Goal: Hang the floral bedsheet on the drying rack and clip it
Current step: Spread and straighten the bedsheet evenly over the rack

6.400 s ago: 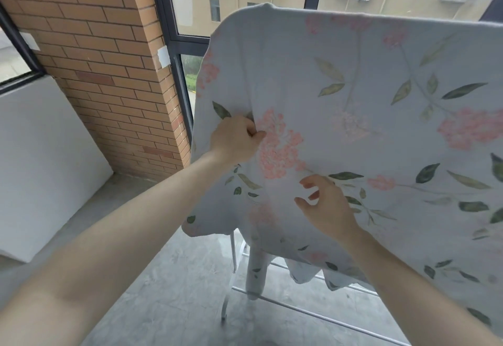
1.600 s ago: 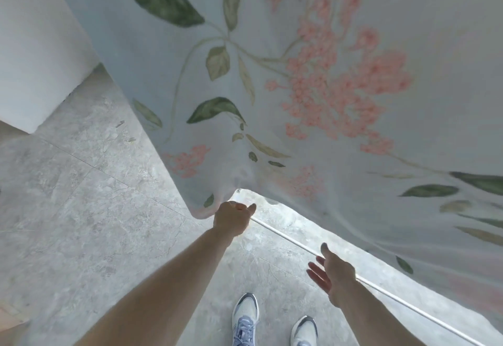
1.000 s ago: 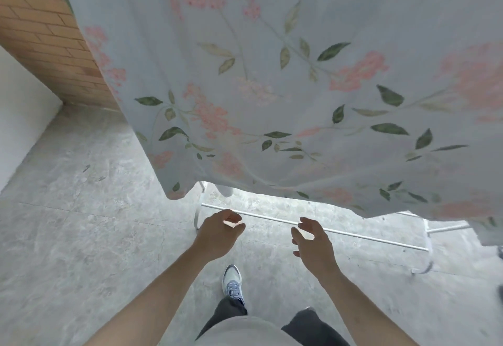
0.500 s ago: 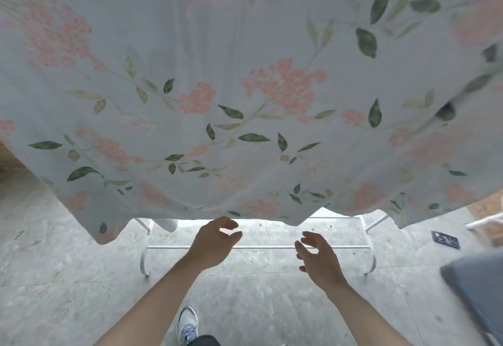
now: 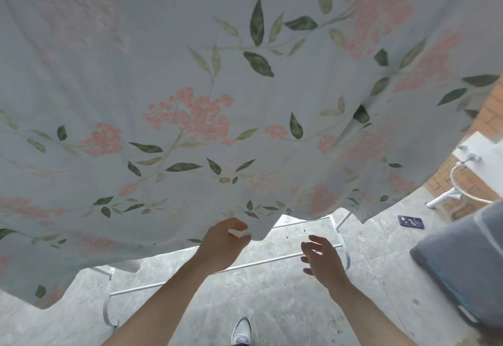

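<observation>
Floral bedsheet drapes over drying rack — left hand fingers pinch hem; right hand fingers loose, holding nothing.

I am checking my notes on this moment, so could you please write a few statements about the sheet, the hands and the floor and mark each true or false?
1. The left hand pinches the bedsheet's lower edge. True.
2. The right hand grips the bedsheet. False: it holds nothing, fingers spread.
3. The bedsheet touches the floor. False: it hangs above it.
4. A rack bar shows below the bedsheet. True.
</observation>
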Demonstrator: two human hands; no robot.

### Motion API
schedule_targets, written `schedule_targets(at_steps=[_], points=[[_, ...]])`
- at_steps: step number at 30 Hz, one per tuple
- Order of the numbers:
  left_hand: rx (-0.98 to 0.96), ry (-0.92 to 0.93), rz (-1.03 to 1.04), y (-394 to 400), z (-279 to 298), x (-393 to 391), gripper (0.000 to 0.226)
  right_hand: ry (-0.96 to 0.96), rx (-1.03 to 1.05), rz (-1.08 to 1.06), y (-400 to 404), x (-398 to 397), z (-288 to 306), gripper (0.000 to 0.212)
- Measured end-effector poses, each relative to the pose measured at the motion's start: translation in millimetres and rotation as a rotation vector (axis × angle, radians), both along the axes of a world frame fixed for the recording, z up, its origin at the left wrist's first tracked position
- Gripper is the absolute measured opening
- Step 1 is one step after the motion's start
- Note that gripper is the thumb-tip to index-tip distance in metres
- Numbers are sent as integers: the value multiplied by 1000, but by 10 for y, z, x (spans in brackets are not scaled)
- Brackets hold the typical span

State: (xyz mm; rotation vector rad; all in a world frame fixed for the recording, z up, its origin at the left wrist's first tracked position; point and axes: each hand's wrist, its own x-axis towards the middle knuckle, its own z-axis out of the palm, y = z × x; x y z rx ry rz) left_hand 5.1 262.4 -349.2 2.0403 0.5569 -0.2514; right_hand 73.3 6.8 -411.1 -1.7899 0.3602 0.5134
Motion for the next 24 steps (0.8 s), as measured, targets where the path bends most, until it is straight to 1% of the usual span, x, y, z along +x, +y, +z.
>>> schedule_targets(at_steps=[5, 8, 12, 14, 16, 21, 24], points=[[-24, -3, -117, -210, 22, 671, 19, -8, -20, -148, -384, 418, 102, 31], [19, -35, -197, -410, 17, 1016, 20, -3, -34, -222, -638, 690, 99, 31], [15, -47, -218, -612, 14, 1344, 20, 44, -24, -283, -885, 1042, 40, 34], [24, -48, -223, -727, 4, 1541, 21, 69, -25, -302, -1036, 1276, 28, 29], [13, -64, -197, -888, -23, 1752, 20, 83, -8, -312, -1258, 1544, -23, 26], [-3, -84, -76, -1415, -87, 2234, 16, 86, -14, -289, -1894, 2333, -153, 32], [-19, -61, -10, -1794, -104, 2454, 16, 55, -62, -258, -2317, 2802, -247, 41]])
